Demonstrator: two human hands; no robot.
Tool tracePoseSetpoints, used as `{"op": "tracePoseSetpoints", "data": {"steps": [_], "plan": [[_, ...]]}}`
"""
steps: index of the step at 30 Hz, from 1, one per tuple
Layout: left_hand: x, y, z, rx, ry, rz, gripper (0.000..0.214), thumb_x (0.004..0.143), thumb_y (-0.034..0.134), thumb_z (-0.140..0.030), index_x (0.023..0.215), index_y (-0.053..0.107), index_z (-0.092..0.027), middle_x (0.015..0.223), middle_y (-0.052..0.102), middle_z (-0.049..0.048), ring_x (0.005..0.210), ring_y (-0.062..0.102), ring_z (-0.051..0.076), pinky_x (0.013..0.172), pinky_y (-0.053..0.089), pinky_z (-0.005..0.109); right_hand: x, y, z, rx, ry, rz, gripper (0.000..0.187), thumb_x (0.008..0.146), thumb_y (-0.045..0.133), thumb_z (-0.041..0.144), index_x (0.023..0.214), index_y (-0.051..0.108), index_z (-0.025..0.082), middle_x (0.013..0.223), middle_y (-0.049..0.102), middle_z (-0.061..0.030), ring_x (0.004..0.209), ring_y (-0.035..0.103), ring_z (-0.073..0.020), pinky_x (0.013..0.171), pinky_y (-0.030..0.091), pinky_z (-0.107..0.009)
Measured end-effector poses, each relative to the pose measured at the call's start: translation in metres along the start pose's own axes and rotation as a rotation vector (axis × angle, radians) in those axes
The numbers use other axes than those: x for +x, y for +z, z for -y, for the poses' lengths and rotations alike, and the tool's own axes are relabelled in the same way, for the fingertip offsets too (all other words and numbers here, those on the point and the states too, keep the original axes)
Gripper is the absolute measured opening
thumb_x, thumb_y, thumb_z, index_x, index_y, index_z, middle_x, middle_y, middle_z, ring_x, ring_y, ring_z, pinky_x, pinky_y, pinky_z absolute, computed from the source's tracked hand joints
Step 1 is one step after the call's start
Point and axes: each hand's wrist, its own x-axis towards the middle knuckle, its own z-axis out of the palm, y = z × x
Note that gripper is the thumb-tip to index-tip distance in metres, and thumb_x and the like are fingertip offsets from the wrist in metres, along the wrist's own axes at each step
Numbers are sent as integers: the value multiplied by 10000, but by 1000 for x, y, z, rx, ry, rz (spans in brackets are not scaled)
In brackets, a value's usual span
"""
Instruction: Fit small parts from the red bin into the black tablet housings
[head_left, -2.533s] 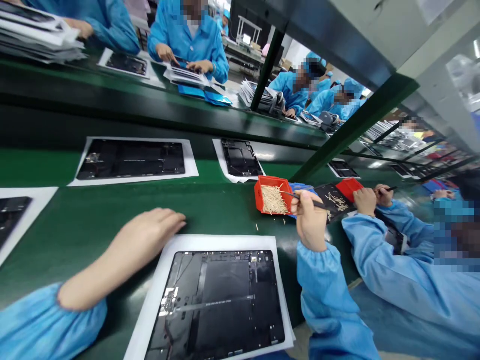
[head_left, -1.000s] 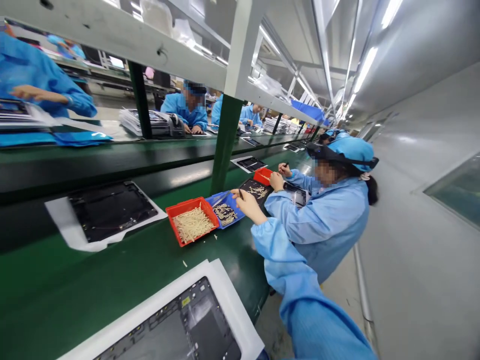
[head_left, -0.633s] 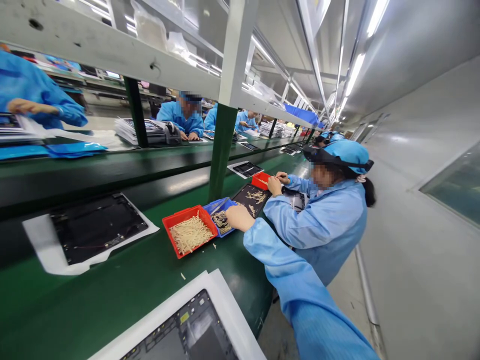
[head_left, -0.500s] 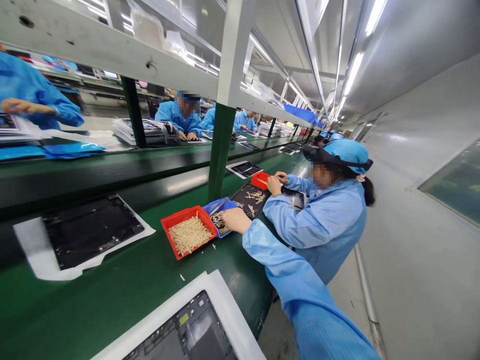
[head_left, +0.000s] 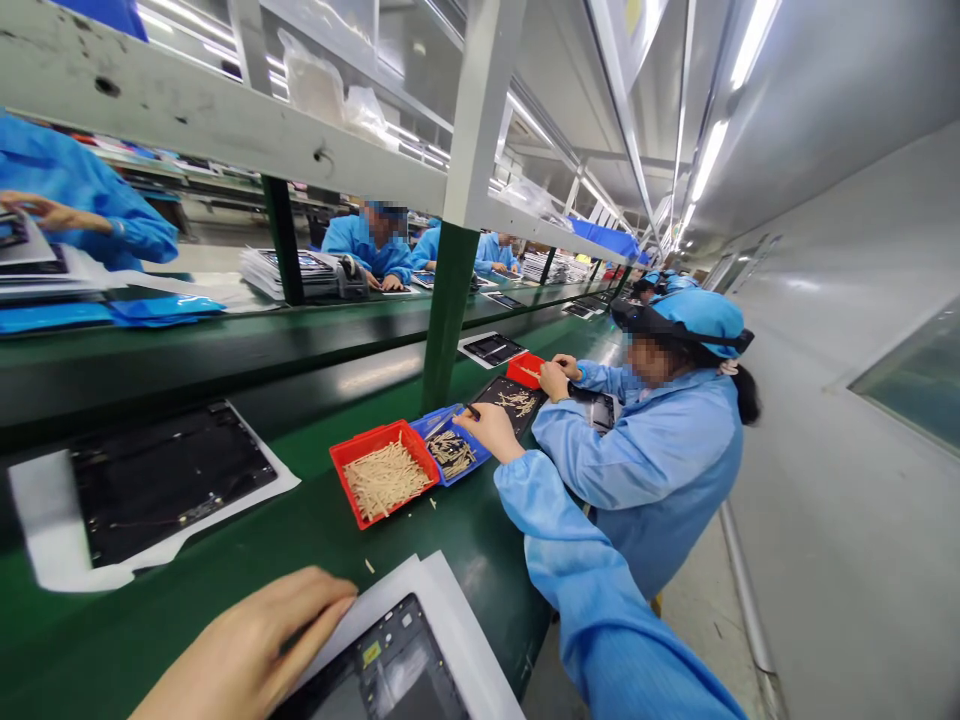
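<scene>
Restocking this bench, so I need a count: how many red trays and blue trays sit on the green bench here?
Red trays: 2 (near red tray, far red tray)
Blue trays: 1
Total: 3

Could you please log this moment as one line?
left hand: by white sheet | right hand: dark tool, over blue tray

A black tablet panel (head_left: 394,665) lies on white paper (head_left: 442,610); the right hand (head_left: 491,430) pinches a slim tool (head_left: 472,411).

We wear a light blue smock (head_left: 600,600), its right sleeve gathered into an elastic cuff (head_left: 521,478); our right hand (head_left: 489,430) and left hand (head_left: 247,645) are bare.
</scene>
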Motion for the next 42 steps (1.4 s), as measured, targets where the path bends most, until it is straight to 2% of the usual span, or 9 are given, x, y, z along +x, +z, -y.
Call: {"op": "tracePoseSetpoints", "data": {"steps": [5, 9, 16, 24, 28, 32, 35, 38, 42], "plan": [[67, 8, -6, -197, -167, -48, 350, 837, 582, -581, 894, 780, -298, 953, 777, 12, 870, 718, 225, 780, 539, 283, -8, 7, -2, 336, 60, 8, 290, 838, 694, 422, 712, 673, 162, 651, 637, -4, 588, 548, -127, 575, 387, -237], [121, 21, -8, -344, -233, -97, 312, 752, 662, -530, 838, 761, -246, 857, 776, 14, 802, 701, 236, 723, 520, 305, -17, 13, 1, 604, 99, 108, 415, 854, 629, 558, 709, 589, 172, 562, 515, 33, 423, 330, -68, 422, 263, -226], [190, 57, -7, -501, -380, -93, 281, 887, 682, -413, 996, 655, -155, 817, 679, -7, 650, 615, 115, 616, 529, 273, -29, 18, 13, 838, 108, 233, 475, 750, 718, 632, 716, 558, 185, 514, 407, 80, 396, 240, -39, 378, 178, -203], [199, 74, 18, -661, -497, -21, 287, 966, 585, -427, 1019, 620, -147, 797, 611, -23, 573, 532, 69, 505, 475, 213, -29, 23, 10, 738, 106, 139, 392, 859, 625, 548, 729, 575, 182, 603, 558, 34, 418, 314, -59, 416, 265, -220], [195, 68, 28, -727, -527, 1, 291, 971, 576, -432, 1007, 617, -147, 775, 597, -31, 548, 507, 62, 483, 452, 203, -26, 23, 5, 543, 69, 65, 265, 850, 679, 348, 657, 629, 174, 614, 612, 7, 573, 531, -123, 596, 414, -244], [189, 61, 31, -768, -528, 15, 282, 969, 583, -426, 962, 615, -145, 749, 582, -40, 528, 483, 55, 468, 432, 195, -28, 26, 2, 368, 57, 26, 62, 780, 731, 188, 722, 709, 185, 732, 706, -46, 793, 652, -209, 763, 455, -285], [186, 59, 29, -785, -535, 9, 283, 966, 588, -426, 943, 611, -146, 724, 566, -50, 505, 459, 48, 447, 407, 186, -31, 26, 7, 323, 31, 16, 155, 868, 679, 252, 744, 729, 174, 781, 727, -81, 840, 673, -235, 769, 469, -299], [186, 59, 23, -808, -548, 17, 294, 963, 592, -437, 930, 611, -145, 698, 556, -57, 484, 443, 44, 428, 386, 181, -34, 24, 17, 359, -48, 82, 279, 940, 625, 367, 781, 753, 176, 792, 742, -42, 787, 684, -193, 716, 490, -259], [185, 59, 17, -873, -557, 32, 284, 956, 607, -426, 945, 624, -143, 709, 579, -52, 501, 476, 50, 454, 423, 190, -36, 23, 23, 386, -104, 119, 286, 976, 580, 370, 889, 770, 176, 812, 760, -10, 757, 694, -152, 693, 511, -218]]}}
